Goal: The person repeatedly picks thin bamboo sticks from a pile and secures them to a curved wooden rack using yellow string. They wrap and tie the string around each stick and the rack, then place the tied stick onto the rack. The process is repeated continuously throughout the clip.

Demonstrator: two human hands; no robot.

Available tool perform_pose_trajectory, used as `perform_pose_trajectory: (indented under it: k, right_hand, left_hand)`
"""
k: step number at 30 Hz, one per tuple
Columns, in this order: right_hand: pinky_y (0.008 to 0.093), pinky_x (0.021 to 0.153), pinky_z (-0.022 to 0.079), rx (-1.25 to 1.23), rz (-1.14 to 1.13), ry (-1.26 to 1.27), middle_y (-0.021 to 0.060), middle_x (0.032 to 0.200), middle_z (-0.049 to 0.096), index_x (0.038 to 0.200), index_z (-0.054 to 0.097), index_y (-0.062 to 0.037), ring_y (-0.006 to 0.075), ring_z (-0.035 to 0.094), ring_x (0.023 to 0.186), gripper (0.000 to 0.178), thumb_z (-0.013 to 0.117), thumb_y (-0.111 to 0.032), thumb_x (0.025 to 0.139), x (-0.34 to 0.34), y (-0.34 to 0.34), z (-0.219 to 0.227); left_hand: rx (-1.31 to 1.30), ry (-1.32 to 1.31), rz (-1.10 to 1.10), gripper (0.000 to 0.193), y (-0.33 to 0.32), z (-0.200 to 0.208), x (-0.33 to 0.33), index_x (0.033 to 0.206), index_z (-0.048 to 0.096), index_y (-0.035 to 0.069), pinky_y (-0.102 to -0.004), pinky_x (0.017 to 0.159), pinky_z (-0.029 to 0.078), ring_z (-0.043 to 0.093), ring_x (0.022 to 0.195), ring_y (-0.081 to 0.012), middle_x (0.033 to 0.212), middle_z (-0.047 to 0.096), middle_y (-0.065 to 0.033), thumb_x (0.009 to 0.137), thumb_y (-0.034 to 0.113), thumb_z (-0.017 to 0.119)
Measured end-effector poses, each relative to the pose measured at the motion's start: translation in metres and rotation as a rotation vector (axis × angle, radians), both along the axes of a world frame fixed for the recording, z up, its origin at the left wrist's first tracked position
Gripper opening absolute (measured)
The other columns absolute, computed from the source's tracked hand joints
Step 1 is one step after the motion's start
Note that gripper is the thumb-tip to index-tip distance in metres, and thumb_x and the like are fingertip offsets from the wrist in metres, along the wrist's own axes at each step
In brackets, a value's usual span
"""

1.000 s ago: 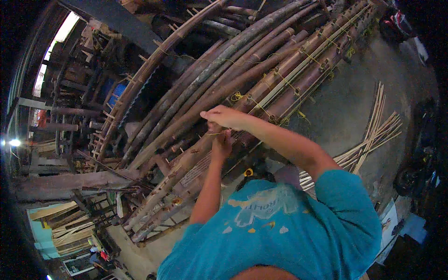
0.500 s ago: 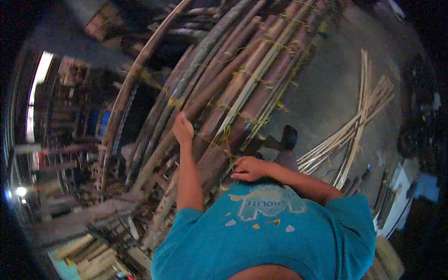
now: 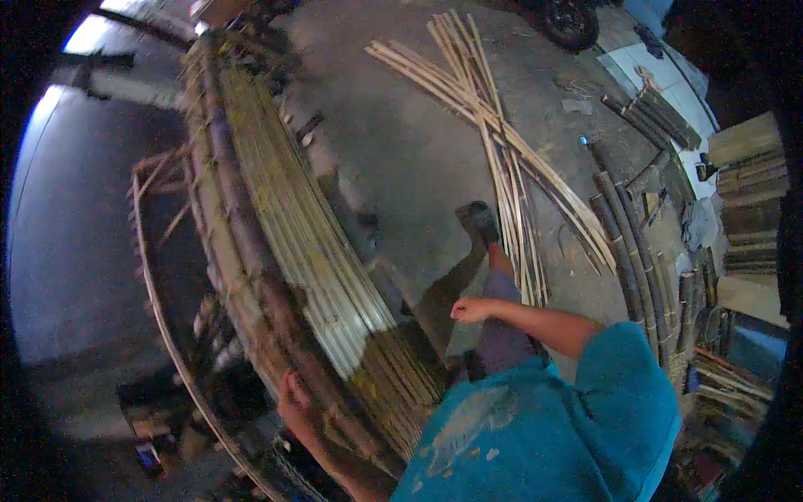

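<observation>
My left hand point(image 3: 294, 403) is resting by a brown pole point(image 3: 273, 283), grip unclear. My right hand point(image 3: 472, 309) is hanging curled closed.

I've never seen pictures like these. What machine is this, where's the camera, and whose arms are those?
There's no robot here: you're seeing a person at work with two bare hands. The camera sits on their head and looks down, so the teal shirt is their own. Its wide fisheye lens bends straight edges near the rim.

The left hand is beside a long dark pole; I can't tell whether it is gripping anything. Along the pole's other side runs a long panel of narrow slats. The right hand is in front of the body and looks loosely curled; it's too small to tell whether it holds anything. Beyond, pale thin strips lie crossed on the grey floor.
</observation>
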State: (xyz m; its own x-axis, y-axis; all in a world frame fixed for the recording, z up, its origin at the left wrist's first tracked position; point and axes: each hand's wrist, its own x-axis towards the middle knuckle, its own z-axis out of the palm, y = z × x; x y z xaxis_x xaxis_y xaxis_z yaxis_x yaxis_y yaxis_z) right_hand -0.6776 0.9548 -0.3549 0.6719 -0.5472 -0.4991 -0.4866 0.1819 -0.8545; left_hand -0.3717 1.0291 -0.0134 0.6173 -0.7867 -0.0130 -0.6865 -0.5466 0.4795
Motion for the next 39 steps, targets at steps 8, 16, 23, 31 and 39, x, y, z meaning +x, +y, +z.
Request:
perform_pose_trajectory:
  k: [8, 16, 23, 31, 39]
  right_hand:
    - [0.0441, 0.068, 0.047, -0.151, -0.741, 0.509, 0.0168, 0.076, 0.064, 0.077, 0.065, -0.0043, 0.0308, 0.062, 0.076, 0.027, 0.055, -0.029, 0.081, -0.134, -0.278, -0.321]
    - [0.0469, 0.081, 0.048, 0.194, -0.841, 0.986, 0.0202, 0.112, 0.057, 0.126, 0.046, -0.0066, 0.0366, 0.059, 0.095, 0.047, 0.054, -0.031, 0.087, -0.288, -0.485, -0.530]
    - [0.0482, 0.079, 0.050, 0.035, -0.854, 1.151, 0.0185, 0.117, 0.051, 0.115, 0.042, -0.0048, 0.0372, 0.057, 0.100, 0.035, 0.052, -0.026, 0.089, -0.309, -0.505, -0.556]
    - [0.0476, 0.072, 0.046, -0.140, -1.114, 0.610, 0.0225, 0.087, 0.060, 0.112, 0.051, -0.0032, 0.0390, 0.060, 0.080, 0.031, 0.052, -0.022, 0.087, -0.282, -0.507, -0.348]
    - [0.0386, 0.066, 0.047, -0.469, -1.247, 0.228, 0.0189, 0.084, 0.062, 0.104, 0.055, -0.0018, 0.0346, 0.061, 0.073, 0.025, 0.052, -0.023, 0.090, -0.222, -0.551, 0.062]
  left_hand:
    - [0.508, 0.933, -0.564, 0.050, -0.259, -0.318, -0.224, 0.132, 0.040, 0.004, -0.0379, 0.098, 0.037, 0.046, 0.115, -0.0326, 0.128, 0.045, -0.0188, 0.090, 0.030, 0.050]
    - [0.765, 0.207, -1.052, 0.053, -0.344, -0.460, -0.357, 0.128, 0.049, 0.026, -0.0615, 0.095, 0.028, 0.023, 0.122, -0.0527, 0.140, 0.017, -0.0269, 0.080, 0.045, 0.060]
    - [0.753, 0.261, -1.086, 0.050, -0.384, -0.494, -0.355, 0.123, 0.053, 0.029, -0.0649, 0.096, 0.024, 0.015, 0.124, -0.0547, 0.143, 0.005, -0.0282, 0.078, 0.051, 0.060]
    - [0.752, 0.296, -0.979, 0.048, -0.384, -0.454, -0.359, 0.121, 0.052, 0.026, -0.0469, 0.096, 0.036, 0.037, 0.120, -0.0386, 0.133, 0.039, -0.0169, 0.078, 0.046, 0.062]
    - [1.023, 0.758, -0.730, 0.046, -0.352, -0.399, -0.263, 0.119, 0.053, 0.011, -0.0407, 0.088, 0.042, 0.051, 0.102, -0.0270, 0.111, 0.053, -0.0137, 0.088, 0.045, 0.051]
